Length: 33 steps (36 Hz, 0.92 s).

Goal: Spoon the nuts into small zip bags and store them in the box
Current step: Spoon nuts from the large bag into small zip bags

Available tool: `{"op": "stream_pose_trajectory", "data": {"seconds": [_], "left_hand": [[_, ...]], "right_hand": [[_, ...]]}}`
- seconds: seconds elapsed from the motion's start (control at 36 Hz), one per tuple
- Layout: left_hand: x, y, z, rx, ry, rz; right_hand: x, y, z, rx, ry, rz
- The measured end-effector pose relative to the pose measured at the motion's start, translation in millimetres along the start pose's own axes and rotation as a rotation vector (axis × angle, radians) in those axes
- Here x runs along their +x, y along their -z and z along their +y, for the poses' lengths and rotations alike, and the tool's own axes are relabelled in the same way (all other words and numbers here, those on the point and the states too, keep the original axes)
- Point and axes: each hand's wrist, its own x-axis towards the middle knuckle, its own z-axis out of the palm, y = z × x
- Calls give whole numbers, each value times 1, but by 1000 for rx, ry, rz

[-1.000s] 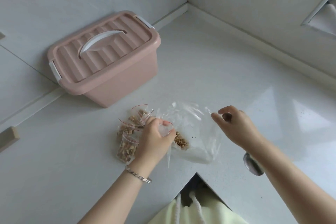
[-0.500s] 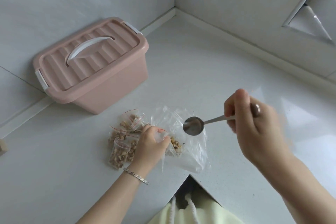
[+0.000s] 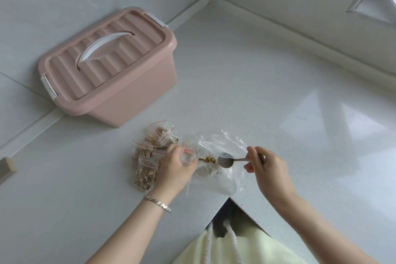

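Left hand (image 3: 176, 167) pinches an empty small zip bag (image 3: 186, 155) by its red-striped mouth. Right hand (image 3: 271, 167) pinches the spoon (image 3: 225, 161) handle, bowl pointing to 9 o'clock, inside the big clear bag (image 3: 214, 184) and just beside the last nuts (image 3: 207, 159). Both sit near the counter (image 3: 257, 103) edge. Filled small bags (image 3: 145, 174) are piled at 9 o'clock of the left hand, and the pink box (image 3: 128, 105) stands at 11 o'clock, well apart, lid (image 3: 102, 60) on. The step looks like scooping. To do it well, slide the bowl low under the nuts against the bag wall and take a small load, since the mouth is narrow. Keep the left fingers spreading that mouth upward and tip the spoon in close. The flimsy big bag may slide or fold over the spoon.
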Motion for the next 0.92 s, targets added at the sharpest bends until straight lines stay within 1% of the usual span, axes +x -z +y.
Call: {"op": "stream_pose_trajectory", "data": {"seconds": [0.08,0.19,0.31,0.44,0.53,0.58,0.72,0.81,0.92], "left_hand": [[3,-8,-1,7,1,-44],[12,-18,-3,49,1,-103],[18,-28,-4,57,26,-144],[21,-32,2,-36,56,-146],[21,-33,7,-45,52,-152],[22,-33,8,-60,61,-161],[21,-30,2,-199,147,-167],[20,-29,-6,-112,125,-123],[17,-27,-9,-16,52,-72]], "right_hand": [[0,-5,8,97,-93,4],[7,-7,16,212,-169,10],[14,-10,28,294,-231,-42],[16,-21,38,371,-266,-116],[16,-27,41,414,-301,-136],[16,-28,43,451,-342,-128],[14,-25,50,594,-503,-142],[13,-20,53,646,-562,-152],[13,-9,54,624,-561,-146]]}}
